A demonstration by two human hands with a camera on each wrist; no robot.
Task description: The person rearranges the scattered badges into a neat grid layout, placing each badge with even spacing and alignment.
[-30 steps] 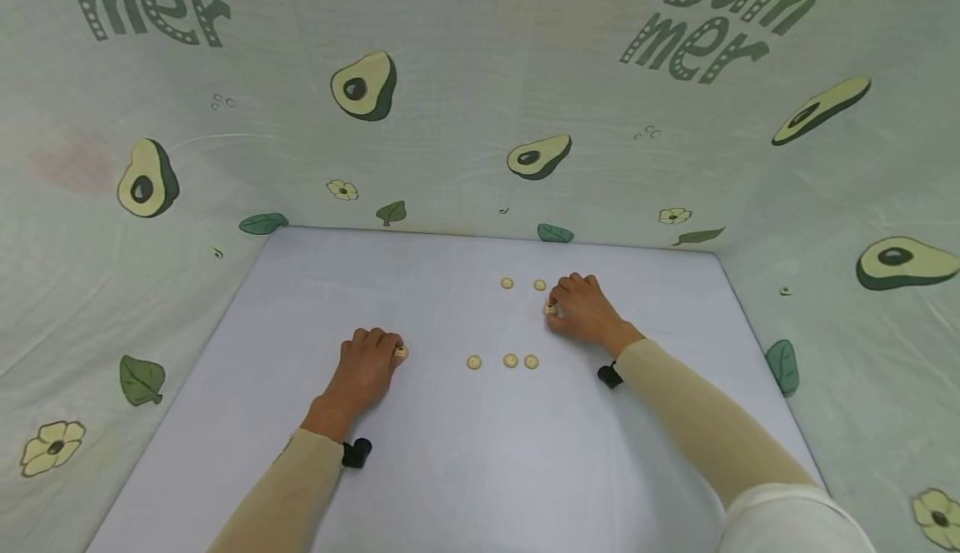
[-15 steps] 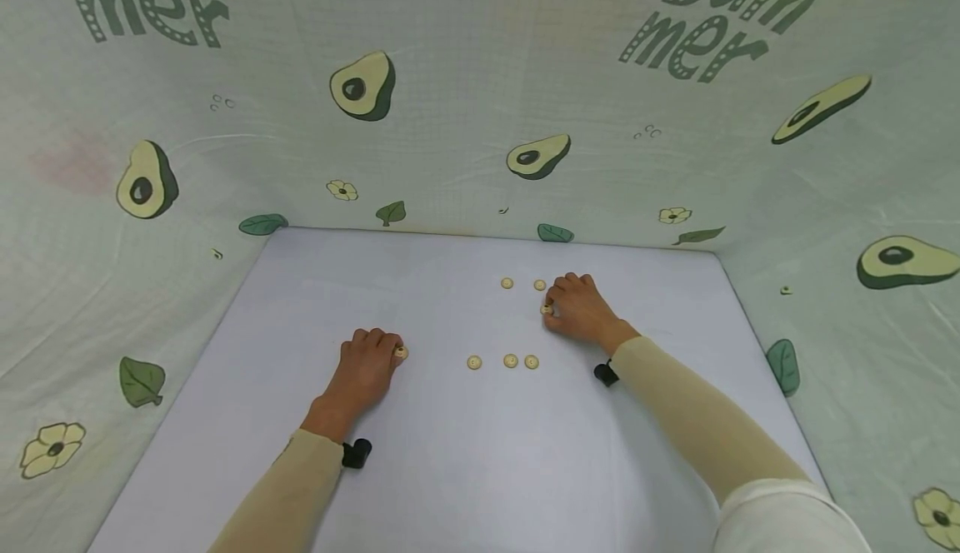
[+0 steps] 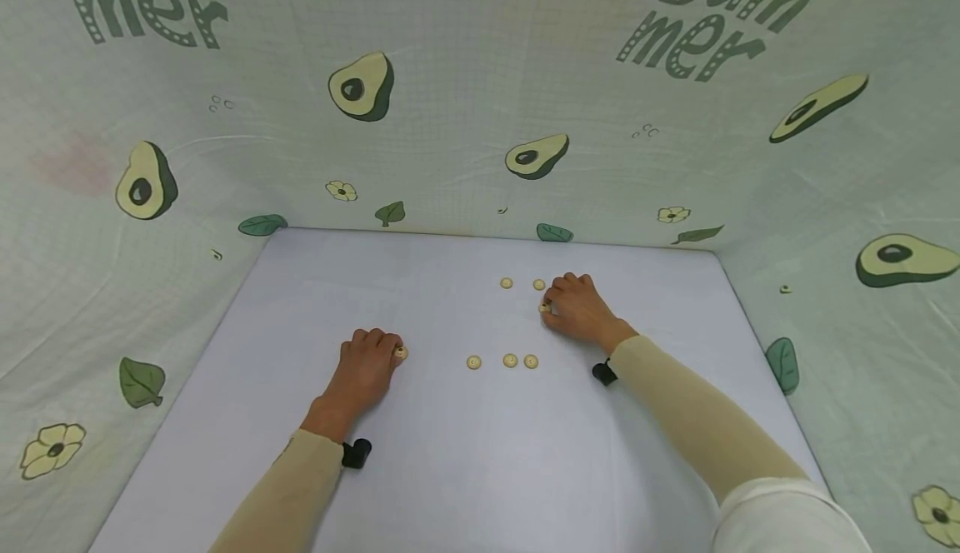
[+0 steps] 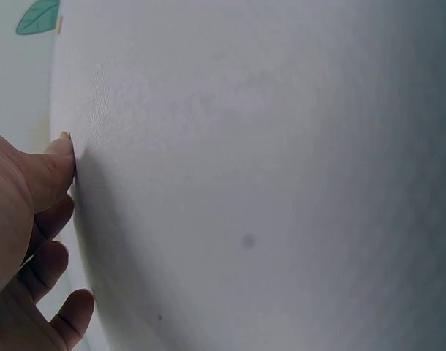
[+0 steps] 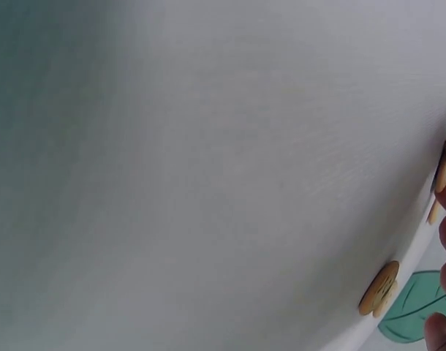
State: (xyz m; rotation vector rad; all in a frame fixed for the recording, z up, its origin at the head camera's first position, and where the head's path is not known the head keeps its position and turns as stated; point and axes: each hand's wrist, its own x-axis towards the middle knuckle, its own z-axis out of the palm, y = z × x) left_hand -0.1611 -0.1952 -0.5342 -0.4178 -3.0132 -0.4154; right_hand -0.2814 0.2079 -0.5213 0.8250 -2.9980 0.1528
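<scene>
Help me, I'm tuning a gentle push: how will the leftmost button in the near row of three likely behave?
Lying flat on the white tabletop, the leftmost button would probably slide rather than roll. Being small, it is likely light. Its low, disc-like shape suggests little tipping.

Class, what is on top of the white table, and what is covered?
Five loose buttons lie on the table. The left hand pinches another button, the right hand one more button. The table beneath the hands and sleeves cannot be seen.
</scene>
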